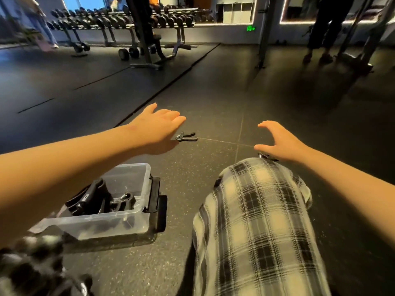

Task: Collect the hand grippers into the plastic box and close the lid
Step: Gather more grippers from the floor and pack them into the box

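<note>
A black hand gripper (186, 136) lies on the dark gym floor just right of my left hand (159, 127), which hovers over it with fingers spread and holds nothing. My right hand (280, 142) is stretched out with fingers spread above a second hand gripper (265, 156), mostly hidden under the palm and behind my knee. A clear plastic box (119, 214) stands at lower left without a lid on it, holding several black hand grippers (106, 199). A black clip (154, 194) hangs on its right end.
My knee in plaid trousers (256, 221) fills the lower middle. A dumbbell rack (119, 20) and bench stand far back left. Loose dumbbells (128, 53) lie on the floor there. A person's legs (320, 39) and a machine frame are at far right.
</note>
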